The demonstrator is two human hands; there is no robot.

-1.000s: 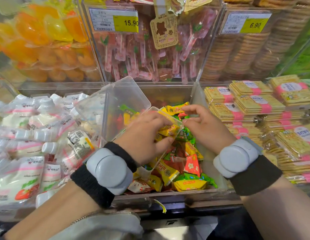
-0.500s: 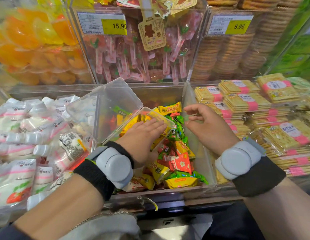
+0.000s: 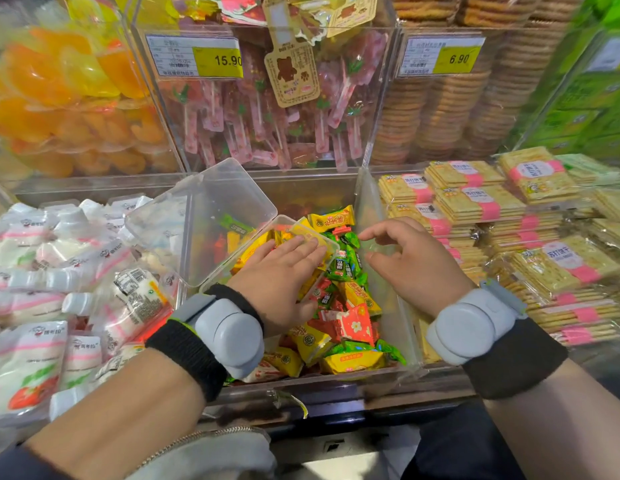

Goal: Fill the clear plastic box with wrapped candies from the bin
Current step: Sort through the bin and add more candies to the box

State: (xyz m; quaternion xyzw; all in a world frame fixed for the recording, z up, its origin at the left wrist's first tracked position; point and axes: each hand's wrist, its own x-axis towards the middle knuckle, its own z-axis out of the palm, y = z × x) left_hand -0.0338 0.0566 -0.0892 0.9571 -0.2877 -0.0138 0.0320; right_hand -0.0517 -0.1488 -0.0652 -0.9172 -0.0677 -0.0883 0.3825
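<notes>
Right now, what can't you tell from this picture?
All from the head view:
- How full the clear plastic box is: the left hand lies over it.
- Small print on the 15.90 price tag: blurred and too small.
- Green cartons, upper right: blurred and cut off by the edge.

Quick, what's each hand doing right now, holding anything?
Left hand: open, fingers flat on the candies in the clear plastic box.
Right hand: open, fingers loosely curled, holding nothing, above the bin.
</notes>
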